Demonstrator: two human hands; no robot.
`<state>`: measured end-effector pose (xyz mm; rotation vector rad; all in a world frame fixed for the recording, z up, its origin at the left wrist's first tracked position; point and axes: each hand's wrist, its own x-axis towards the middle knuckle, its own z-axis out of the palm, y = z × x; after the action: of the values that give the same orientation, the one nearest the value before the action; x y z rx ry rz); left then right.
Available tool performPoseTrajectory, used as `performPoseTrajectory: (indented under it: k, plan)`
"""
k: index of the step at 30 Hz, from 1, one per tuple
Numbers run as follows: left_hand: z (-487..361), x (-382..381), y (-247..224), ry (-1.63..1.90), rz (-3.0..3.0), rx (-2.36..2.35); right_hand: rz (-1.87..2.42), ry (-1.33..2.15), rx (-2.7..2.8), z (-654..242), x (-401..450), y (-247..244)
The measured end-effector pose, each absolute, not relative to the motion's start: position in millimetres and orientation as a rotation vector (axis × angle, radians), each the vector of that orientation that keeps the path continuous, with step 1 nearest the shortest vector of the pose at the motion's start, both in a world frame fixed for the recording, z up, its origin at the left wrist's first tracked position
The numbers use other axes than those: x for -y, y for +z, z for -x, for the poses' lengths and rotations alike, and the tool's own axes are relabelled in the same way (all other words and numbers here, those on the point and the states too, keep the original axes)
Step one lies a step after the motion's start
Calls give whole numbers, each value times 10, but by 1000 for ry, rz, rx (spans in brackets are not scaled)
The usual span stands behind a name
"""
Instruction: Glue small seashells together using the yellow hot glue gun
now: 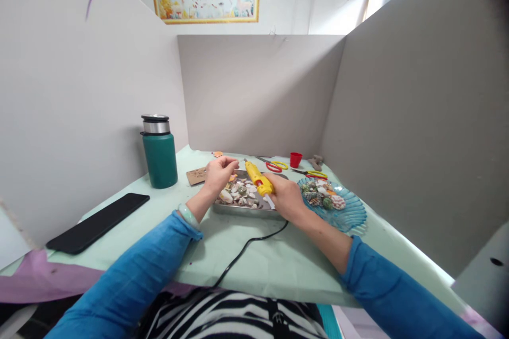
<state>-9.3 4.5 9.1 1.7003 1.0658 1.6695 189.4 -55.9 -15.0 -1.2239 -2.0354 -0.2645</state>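
My right hand point(287, 196) is wrapped round a yellow hot glue gun point(257, 177), its nozzle pointing up and to the left. A pale glue stick sticks out of the gun's rear. Close to the nozzle, my left hand point(220, 172) has its thumb and fingers pinched together; anything between them is too small to make out. Below both hands lies a shallow metal tray point(250, 213) with many small seashells point(239, 193) in its left part. Right of my right hand sits a blue glass plate point(353, 211) bearing shells and a green ball-like piece.
A green bottle point(159, 159) and a black phone-like slab point(99, 222) are on the left. Behind the tray are scissors point(276, 166), more scissors point(314, 174), a red cup point(295, 159) and a brown card point(196, 176). A black cable point(250, 243) crosses the front; grey partitions surround the table.
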Motion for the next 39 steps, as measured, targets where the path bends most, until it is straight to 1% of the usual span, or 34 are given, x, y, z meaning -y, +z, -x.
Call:
performPoseTrajectory:
  k: [15, 18, 21, 24, 33, 36, 39]
  plan:
    - [97, -54, 89, 1675, -1686, -1079, 1221, -228, 2111, -1883, 591, -117]
    - [95, -43, 105, 1685, -1633, -1099, 1338, -264, 2090, -1918, 565, -92]
    - [94, -43, 113, 1698, -1591, -1128, 1588, -330, 2075, -2002, 503, -35]
    - [93, -51, 110, 1695, -1577, -1130, 1771, -292, 2145, -2086, 441, 28]
    - [110, -91, 76, 1701, -1607, -1135, 1891, -150, 2613, -2001, 441, 126]
    - [110, -102, 66, 1724, -1643, -1131, 1865, -147, 2716, -2003, 457, 269]
    - [103, -97, 70, 1734, -1661, -1141, 1646, -158, 2645, -1954, 370, 401]
